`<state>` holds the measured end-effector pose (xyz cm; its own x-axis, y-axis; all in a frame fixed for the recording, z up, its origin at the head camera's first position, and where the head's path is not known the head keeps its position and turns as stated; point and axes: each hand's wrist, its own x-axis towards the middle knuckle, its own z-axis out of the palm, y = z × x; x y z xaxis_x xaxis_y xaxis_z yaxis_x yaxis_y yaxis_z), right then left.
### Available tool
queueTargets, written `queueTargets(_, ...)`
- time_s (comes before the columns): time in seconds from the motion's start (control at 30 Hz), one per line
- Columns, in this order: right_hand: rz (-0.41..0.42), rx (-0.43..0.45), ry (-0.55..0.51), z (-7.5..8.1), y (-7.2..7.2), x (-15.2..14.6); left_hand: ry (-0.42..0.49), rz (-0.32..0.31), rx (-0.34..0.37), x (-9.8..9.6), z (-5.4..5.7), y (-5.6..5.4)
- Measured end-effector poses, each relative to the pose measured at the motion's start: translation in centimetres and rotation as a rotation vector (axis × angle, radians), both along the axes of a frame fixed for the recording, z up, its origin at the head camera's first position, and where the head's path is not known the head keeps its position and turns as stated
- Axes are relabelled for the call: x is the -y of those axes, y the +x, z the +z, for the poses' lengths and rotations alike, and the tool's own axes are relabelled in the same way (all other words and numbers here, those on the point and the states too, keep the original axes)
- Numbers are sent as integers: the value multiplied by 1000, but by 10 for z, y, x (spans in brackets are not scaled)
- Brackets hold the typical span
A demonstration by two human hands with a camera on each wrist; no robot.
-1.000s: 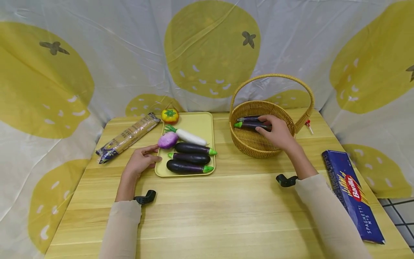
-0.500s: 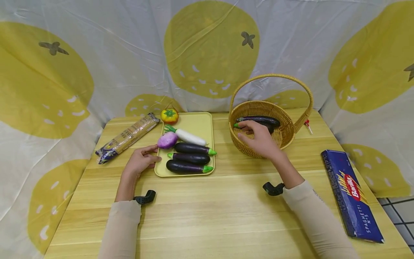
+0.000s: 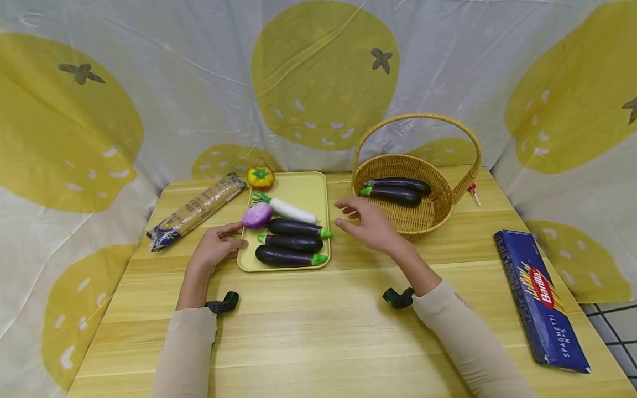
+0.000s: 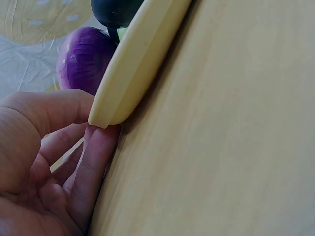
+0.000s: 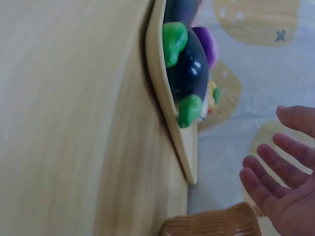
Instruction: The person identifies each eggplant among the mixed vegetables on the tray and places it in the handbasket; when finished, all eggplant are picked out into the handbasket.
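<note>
My left hand (image 3: 214, 249) pinches the left rim of the yellow tray (image 3: 311, 188); in the left wrist view the thumb lies over the tray edge (image 4: 130, 73) and fingers beneath it. Three dark eggplants (image 3: 293, 243) lie side by side on the tray, below a white radish (image 3: 296, 210) and a round purple vegetable (image 3: 257, 215). Between tray and wicker basket (image 3: 442, 202), my right hand (image 3: 370, 224) hovers with spread, relaxed fingers, holding nothing. Inside the basket rest two more eggplants (image 3: 395, 195). The right wrist view shows the same hand (image 5: 290, 182) apart from the tray.
A red-yellow tomato-like fruit (image 3: 261, 178) sits at the tray's upper left corner. Left of it lies a pasta packet (image 3: 196, 213). On the right are a blue spaghetti box (image 3: 542, 298) and a small red-tipped stick (image 3: 475, 193). The basket's tall handle (image 3: 418, 116) arches upward.
My right hand has let go of an eggplant in the basket and moved left, out over the gap beside the tray. The left hand has stayed at the tray's rim.
</note>
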<state>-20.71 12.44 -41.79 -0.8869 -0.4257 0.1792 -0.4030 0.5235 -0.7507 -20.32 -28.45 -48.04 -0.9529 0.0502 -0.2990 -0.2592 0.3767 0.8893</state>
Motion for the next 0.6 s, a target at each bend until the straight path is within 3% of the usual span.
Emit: queueTargets(0.6,80,165,-61,-30,-5,33,-1,16,8,-1,0,-1)
